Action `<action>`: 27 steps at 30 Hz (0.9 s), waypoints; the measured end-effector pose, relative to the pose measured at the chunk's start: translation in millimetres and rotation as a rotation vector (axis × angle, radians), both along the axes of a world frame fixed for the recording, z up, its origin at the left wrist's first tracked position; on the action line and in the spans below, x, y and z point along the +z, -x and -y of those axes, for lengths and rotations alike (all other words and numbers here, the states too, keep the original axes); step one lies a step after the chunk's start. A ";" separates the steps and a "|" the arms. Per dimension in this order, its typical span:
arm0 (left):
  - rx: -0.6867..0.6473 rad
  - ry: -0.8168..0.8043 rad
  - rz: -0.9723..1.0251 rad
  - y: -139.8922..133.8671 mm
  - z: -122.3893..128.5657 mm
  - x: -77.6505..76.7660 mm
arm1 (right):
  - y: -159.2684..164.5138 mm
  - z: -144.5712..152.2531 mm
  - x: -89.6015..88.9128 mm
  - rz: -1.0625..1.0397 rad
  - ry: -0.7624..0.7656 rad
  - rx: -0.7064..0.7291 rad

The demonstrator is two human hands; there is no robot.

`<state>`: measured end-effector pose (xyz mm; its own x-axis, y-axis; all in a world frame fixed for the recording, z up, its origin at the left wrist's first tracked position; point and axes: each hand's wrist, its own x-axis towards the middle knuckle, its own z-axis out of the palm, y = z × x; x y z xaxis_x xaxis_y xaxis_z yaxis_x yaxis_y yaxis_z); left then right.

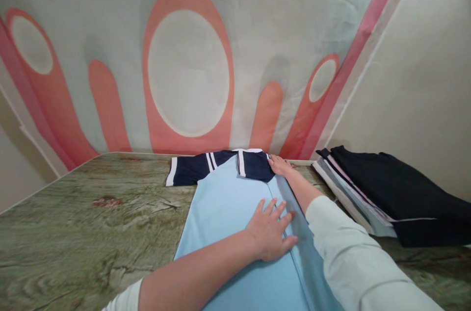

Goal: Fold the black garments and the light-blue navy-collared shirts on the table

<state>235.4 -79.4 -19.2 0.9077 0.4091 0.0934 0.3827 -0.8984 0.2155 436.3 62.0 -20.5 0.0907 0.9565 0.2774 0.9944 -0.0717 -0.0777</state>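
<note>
A light blue shirt (217, 208) with navy sleeves banded in white lies on the table, its collar end toward the wall. Its right side is folded inward, so the right sleeve (253, 166) rests across the upper chest. The left sleeve (189, 168) stretches out to the left. My left hand (271, 232) lies flat with spread fingers on the folded panel, near its lengthwise edge. Farther up, my right hand (280, 166) presses on the fold by the shoulder, fingers extended and touching the navy cloth. Neither hand grips the fabric.
A stack of folded clothes (397, 188), black on top with grey, pink and white layers below, sits at the right. The wood-patterned tabletop (91, 232) ends at a wall with a pink and white printed hanging (243, 56).
</note>
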 end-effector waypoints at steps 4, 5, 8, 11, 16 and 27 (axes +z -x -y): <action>0.000 0.022 0.018 1.0 -0.7 -0.5 | 6.4 7.2 5.3 -0.004 -0.034 -0.017; -0.002 0.025 0.021 1.2 -0.8 -0.5 | 7.4 10.9 4.2 -0.006 -0.044 -0.023; 0.001 0.027 0.019 1.3 -1.1 -0.7 | 7.6 30.7 -7.5 -0.022 -0.078 0.010; 0.007 0.009 0.005 0.5 -0.7 -1.1 | 1.5 65.4 -25.3 -0.044 -0.018 0.181; 0.048 -0.063 0.015 -0.5 1.4 -1.9 | -20.2 144.1 -33.5 -0.104 0.132 0.305; 0.046 -0.091 0.001 -1.8 -0.2 -4.0 | -3.9 255.4 -3.6 -0.243 0.202 0.350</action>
<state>237.2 -79.2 -23.2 0.8880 0.4402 0.1328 0.4239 -0.8957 0.1343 440.2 -193.5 -24.2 -0.2074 0.9738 0.0929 0.9163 0.2267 -0.3303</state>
